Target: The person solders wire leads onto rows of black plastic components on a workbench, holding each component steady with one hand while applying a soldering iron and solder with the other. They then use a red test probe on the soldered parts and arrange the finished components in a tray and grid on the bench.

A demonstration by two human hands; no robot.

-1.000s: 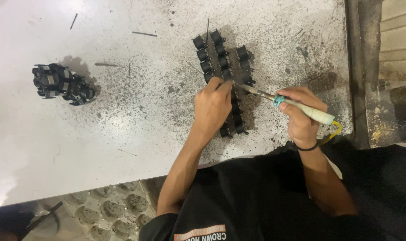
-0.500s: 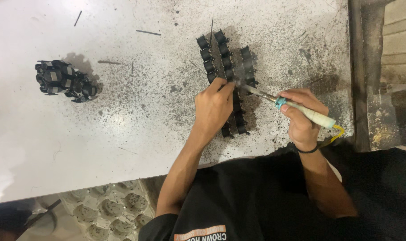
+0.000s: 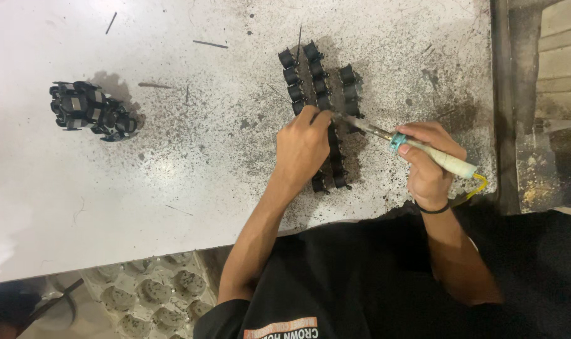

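Note:
Rows of small black coil-like parts (image 3: 320, 85) lie side by side on the white, soot-speckled table (image 3: 172, 157). My left hand (image 3: 303, 147) rests on the middle of these rows, fingers curled and pinching at one part. My right hand (image 3: 430, 160) grips a soldering iron (image 3: 423, 147) with a pale handle and a teal collar; its metal tip points left and meets the parts right beside my left fingertips. A black band circles my right wrist.
A separate cluster of black parts (image 3: 91, 113) sits at the table's left. Thin wire bits (image 3: 209, 44) lie scattered at the top. A dark metal edge (image 3: 502, 107) borders the table on the right. A grey moulded tray (image 3: 150, 295) lies below the table's front edge.
The view has shifted slightly, so everything sits a little right and lower in frame. Both hands stay on the parts and the iron, with its tip at the same spot.

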